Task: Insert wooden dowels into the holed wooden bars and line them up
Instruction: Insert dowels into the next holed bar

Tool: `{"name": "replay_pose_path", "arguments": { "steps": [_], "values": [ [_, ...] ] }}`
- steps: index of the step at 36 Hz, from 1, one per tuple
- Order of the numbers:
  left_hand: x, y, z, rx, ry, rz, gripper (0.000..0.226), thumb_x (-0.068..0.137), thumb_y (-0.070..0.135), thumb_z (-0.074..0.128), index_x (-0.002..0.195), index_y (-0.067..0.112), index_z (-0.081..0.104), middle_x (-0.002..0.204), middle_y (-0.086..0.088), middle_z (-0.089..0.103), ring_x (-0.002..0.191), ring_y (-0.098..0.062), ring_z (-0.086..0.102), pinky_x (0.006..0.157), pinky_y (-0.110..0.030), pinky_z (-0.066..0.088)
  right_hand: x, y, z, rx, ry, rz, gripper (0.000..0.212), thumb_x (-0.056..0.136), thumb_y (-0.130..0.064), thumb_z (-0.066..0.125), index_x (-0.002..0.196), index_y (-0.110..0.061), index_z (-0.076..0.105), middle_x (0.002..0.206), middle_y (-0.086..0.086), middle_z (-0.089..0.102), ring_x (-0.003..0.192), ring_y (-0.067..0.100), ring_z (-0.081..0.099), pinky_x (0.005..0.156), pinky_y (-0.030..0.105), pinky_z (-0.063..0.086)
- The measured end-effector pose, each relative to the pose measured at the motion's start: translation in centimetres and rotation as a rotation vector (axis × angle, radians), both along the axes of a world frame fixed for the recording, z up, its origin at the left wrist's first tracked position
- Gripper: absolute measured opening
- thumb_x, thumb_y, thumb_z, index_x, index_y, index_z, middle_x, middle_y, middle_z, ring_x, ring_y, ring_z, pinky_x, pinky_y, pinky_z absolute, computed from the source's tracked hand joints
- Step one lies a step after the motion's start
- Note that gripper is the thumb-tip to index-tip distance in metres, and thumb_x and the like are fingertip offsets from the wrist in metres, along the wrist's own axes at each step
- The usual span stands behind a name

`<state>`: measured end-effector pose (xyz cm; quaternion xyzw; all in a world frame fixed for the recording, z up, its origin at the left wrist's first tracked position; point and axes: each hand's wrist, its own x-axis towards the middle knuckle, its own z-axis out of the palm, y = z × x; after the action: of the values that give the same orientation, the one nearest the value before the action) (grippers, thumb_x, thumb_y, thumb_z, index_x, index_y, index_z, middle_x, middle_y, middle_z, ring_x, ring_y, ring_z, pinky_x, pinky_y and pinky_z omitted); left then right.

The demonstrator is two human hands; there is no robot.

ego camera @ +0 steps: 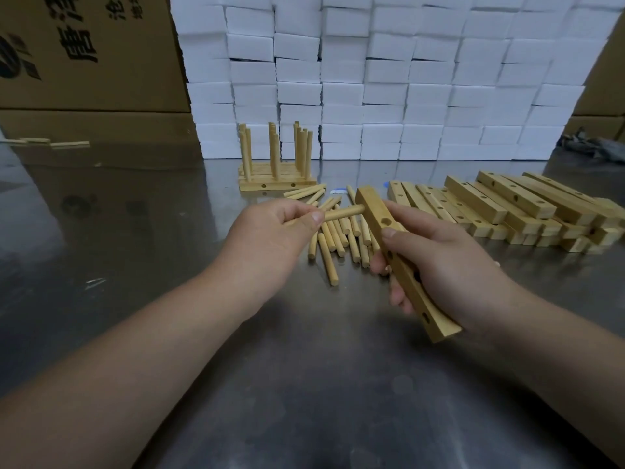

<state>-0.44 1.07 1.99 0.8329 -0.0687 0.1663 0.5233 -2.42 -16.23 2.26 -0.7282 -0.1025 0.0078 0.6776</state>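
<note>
Your right hand (449, 262) was wrapped around one holed bar (392, 245), its fingers (397, 294) curled under it and the thumb pressed on top just below an empty hole. The bar was tilted, with its far end pointing up and away from you, clear of the surface (304, 384). Your left hand (280, 228) had a dowel (341, 213) pinched between the thumb and curled fingers, held sideways. The dowel's tip sat right against the left side of the bar near that far end, but honestly I couldn't tell if it was actually seated in a hole or just touching the wood. Right under and behind your hands the loose dowels (338, 238) were scattered in a messy heap. Off to the right was the pile of bars (507, 211), stacked on each other at a slant. Farther back, just left of centre, the finished bars (275, 182) lay side by side with their dowels standing upright. Behind all that were a wall of white blocks (406, 79) and a cardboard box (84, 52) on the left.
</note>
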Motion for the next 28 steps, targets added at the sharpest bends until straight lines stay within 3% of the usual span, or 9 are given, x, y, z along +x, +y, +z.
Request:
{"name": "replay_pose_path", "arguments": {
  "steps": [2,5,8,9,13,15,21,25,28],
  "values": [
    [0.2,0.1,-0.1,0.02,-0.045,0.026,0.008,0.089,0.038,0.054,0.088,0.037,0.062,0.084,0.02,0.059,0.081,0.004,0.052,0.064,-0.016,0.035,0.1,0.2,-0.1,0.031,0.007,-0.004,0.044,0.095,-0.018,0.048,0.135,-0.035,0.043,0.065,0.002,0.065,0.042,0.017,0.052,0.038,0.026,0.046],
    [0.5,0.4,0.0,-0.071,-0.091,0.088,0.026,0.09,0.042,0.047,0.115,0.034,0.05,0.078,0.009,0.057,0.063,0.002,0.051,0.061,-0.02,0.041,0.3,0.2,-0.1,0.086,-0.004,-0.045,0.04,0.096,-0.018,0.047,0.133,-0.03,0.044,0.066,0.004,0.066,0.043,0.017,0.052,0.039,0.026,0.045],
    [0.9,1.0,0.1,-0.046,-0.101,0.19,0.022,0.092,0.035,0.044,0.113,0.032,0.048,0.068,0.008,0.054,0.05,0.005,0.049,0.047,-0.01,0.038,0.8,-0.4,0.1,0.192,0.01,-0.156,0.034,0.097,-0.017,0.044,0.132,-0.017,0.046,0.062,0.003,0.064,0.042,0.015,0.051,0.037,0.024,0.045],
    [1.1,1.2,0.0,0.027,-0.082,0.221,0.022,0.092,0.032,0.044,0.113,0.032,0.051,0.071,0.01,0.055,0.054,0.003,0.05,0.049,-0.013,0.039,0.9,-0.6,0.2,0.223,0.022,-0.196,0.032,0.098,-0.016,0.043,0.13,-0.013,0.047,0.061,0.003,0.063,0.041,0.015,0.051,0.037,0.023,0.044],
    [2.0,1.9,-0.9,0.534,0.126,0.323,0.035,0.091,0.033,0.042,0.122,0.028,0.057,0.123,-0.004,0.052,0.108,-0.025,0.05,0.093,-0.039,0.041,1.2,-1.0,0.4,0.292,0.051,-0.272,0.022,0.099,-0.016,0.039,0.113,-0.004,0.051,0.062,0.005,0.06,0.038,0.013,0.05,0.036,0.022,0.043],
    [2.3,1.8,-1.1,0.622,0.261,0.318,0.035,0.091,0.035,0.044,0.121,0.027,0.059,0.126,-0.005,0.053,0.113,-0.027,0.049,0.098,-0.042,0.04,1.2,-0.9,0.5,0.318,0.05,-0.282,0.018,0.099,-0.016,0.039,0.108,-0.006,0.052,0.065,0.006,0.059,0.037,0.012,0.05,0.035,0.021,0.043],
    [2.4,1.7,-1.3,0.721,0.302,0.352,0.02,0.088,0.036,0.052,0.087,0.024,0.068,0.088,0.001,0.063,0.086,-0.023,0.057,0.085,-0.038,0.048,1.5,-0.8,0.1,0.366,0.07,-0.28,0.021,0.099,-0.015,0.039,0.111,-0.005,0.053,0.07,0.007,0.058,0.038,0.012,0.05,0.036,0.02,0.042],
    [2.5,1.8,-1.1,0.756,0.266,0.421,0.021,0.091,0.029,0.046,0.09,0.021,0.066,0.088,-0.002,0.061,0.082,-0.025,0.055,0.075,-0.034,0.045,1.9,-0.9,0.1,0.444,0.167,-0.291,0.025,0.096,-0.013,0.04,0.11,0.001,0.055,0.066,0.005,0.058,0.04,0.01,0.052,0.037,0.019,0.042],
    [2.4,1.8,-0.8,0.655,0.086,0.502,0.013,0.093,0.026,0.041,0.091,0.017,0.051,0.084,-0.001,0.05,0.077,-0.023,0.045,0.069,-0.034,0.035,2.1,-1.0,0.3,0.497,0.195,-0.309,0.02,0.094,-0.009,0.04,0.102,0.0,0.055,0.071,0.006,0.059,0.041,0.009,0.052,0.038,0.017,0.042]
  ]
}}
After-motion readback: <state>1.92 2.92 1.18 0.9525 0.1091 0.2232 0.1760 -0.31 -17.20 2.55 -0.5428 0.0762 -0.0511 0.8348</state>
